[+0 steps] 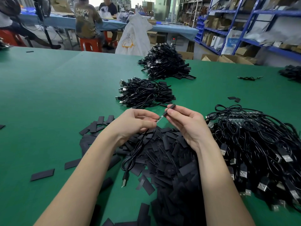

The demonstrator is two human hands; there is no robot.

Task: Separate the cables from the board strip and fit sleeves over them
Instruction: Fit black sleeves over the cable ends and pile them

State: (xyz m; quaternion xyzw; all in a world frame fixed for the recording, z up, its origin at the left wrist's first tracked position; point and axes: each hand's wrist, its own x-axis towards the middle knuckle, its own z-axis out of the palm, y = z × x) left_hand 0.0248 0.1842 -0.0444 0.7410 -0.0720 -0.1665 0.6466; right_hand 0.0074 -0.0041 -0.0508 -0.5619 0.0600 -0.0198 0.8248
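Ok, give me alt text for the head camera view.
Two hands work over a green table: the left hand pinches a cable end, the right hand holds a black sleeve at its tip. Loose sleeves and cable piles surround them.

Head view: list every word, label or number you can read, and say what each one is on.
"UNKN OWN", in two lines, on the back of the seated person's shirt.
Orange tag on the white bag: print too small to read.
Handwritten marks on that bag: not legible.
Boxes on the blue shelves: print too blurred to read.
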